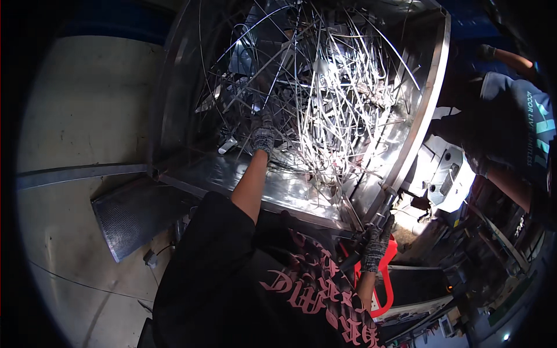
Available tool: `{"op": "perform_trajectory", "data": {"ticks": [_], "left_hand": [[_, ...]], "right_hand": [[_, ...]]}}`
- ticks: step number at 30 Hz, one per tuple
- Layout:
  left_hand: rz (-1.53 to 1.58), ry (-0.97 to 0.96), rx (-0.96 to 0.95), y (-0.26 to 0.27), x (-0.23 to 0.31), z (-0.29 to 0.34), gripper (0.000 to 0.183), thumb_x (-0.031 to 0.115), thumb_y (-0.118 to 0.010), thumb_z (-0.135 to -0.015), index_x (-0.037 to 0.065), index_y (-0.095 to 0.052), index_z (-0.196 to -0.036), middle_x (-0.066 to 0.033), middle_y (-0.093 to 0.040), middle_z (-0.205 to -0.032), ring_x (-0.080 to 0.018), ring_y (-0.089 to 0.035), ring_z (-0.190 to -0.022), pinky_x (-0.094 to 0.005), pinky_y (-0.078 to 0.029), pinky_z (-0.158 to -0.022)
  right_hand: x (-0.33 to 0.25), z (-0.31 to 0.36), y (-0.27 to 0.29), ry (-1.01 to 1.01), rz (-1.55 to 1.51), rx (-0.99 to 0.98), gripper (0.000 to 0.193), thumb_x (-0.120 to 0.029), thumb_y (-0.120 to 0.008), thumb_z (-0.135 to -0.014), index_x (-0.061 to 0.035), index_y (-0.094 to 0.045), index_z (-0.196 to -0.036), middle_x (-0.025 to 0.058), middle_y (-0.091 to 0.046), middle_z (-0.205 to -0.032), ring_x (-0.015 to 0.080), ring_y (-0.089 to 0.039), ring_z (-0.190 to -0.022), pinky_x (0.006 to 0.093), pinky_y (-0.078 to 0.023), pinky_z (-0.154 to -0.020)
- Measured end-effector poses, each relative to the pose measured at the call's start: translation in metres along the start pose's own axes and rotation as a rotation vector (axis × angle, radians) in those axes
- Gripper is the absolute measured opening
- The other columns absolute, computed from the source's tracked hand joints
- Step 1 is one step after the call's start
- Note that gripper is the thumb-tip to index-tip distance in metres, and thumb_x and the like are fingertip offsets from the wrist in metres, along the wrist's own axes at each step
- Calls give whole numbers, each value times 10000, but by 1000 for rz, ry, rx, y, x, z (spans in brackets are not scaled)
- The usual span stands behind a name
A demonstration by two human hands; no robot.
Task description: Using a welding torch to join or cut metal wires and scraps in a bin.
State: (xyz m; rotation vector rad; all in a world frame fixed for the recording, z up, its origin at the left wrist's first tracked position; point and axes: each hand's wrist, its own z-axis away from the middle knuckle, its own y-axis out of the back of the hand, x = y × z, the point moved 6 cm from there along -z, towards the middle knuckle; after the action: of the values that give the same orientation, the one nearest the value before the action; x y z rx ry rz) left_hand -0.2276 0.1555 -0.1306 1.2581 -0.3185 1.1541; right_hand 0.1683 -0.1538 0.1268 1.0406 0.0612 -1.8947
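Note:
A large open metal bin (430, 98) in front of me holds a tangle of thin metal strips and wire (339, 95). My left hand (264, 132), in a grey knitted glove, reaches over the near wall into the scrap. Its fingers are curled at the lower end of a thin metal strip (275, 81). At the bin's near right corner, my right hand (376, 250), gloved alike, is closed round a dark metal bar (381, 210); part of its grip is hidden. A red frame-like part (385, 284) shows just behind that hand.
At the right stands another person (505, 110) in a dark shirt, one gloved hand raised. A brightly lit pale part (449, 177) lies between that person and the bin. A perforated metal panel (125, 217) and a metal rail (81, 176) are at the left.

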Motion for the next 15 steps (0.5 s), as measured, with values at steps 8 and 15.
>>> {"op": "perform_trajectory", "data": {"ticks": [8, 15], "left_hand": [[-196, 191, 197, 100, -158, 18, 460, 362, -621, -920, 84, -560, -1281, -120, -630, -1226, -286, -618, -1096, -381, -504, -920], [-207, 172, 181, 177, -84, 72, 550, 175, -790, -738, 41, -587, -1232, -132, -656, -1006, -272, -651, -909, -387, -556, -762]], "right_hand": [[-19, 17, -25, -25, -143, -98, 740, -36, -580, -921, -256, -295, -1566, 1, -629, -878, 54, -476, -616, 201, -400, -544], [-4, 3, -26, 121, -12, -131, 730, -48, -591, -920, -234, -303, -1564, 1, -602, -792, 67, -478, -561, 228, -420, -487]]}}
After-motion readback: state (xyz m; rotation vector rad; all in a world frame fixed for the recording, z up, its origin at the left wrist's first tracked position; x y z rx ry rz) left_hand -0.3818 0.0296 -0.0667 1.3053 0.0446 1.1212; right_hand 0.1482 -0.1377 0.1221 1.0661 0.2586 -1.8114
